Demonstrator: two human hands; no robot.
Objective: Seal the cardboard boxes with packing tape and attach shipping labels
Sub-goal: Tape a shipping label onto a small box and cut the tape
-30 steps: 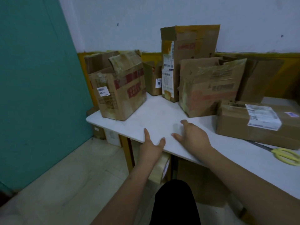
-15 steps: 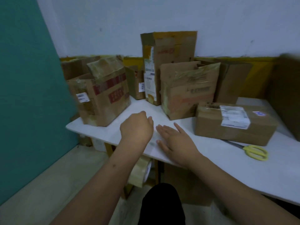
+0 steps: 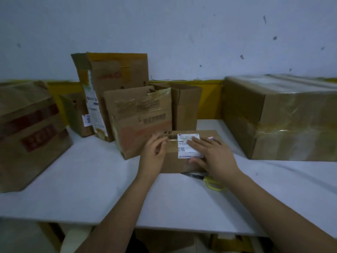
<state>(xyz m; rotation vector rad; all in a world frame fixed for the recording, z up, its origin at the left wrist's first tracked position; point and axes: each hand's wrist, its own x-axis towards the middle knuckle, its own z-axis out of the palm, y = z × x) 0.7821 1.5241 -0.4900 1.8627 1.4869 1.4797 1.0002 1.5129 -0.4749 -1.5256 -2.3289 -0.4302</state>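
Two hands meet on one small box (image 3: 171, 161) lying flat mid-tabletop (image 3: 87, 179), long axis left to right. Our left hand (image 3: 154, 152) curls loosely against its left end, holding nothing we can see; our right hand (image 3: 212, 155) lies flat over its label (image 3: 188, 146), fingers straight. Open boxes (image 3: 138, 117) crowd just behind, scissors (image 3: 209, 181) touch its near edge, and a big taped box (image 3: 280, 117) stands right.

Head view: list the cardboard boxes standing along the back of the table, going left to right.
Red-printed box → small box with barcode sticker → tall open box → crumpled taped box → plain open box → large tape-wrapped box.
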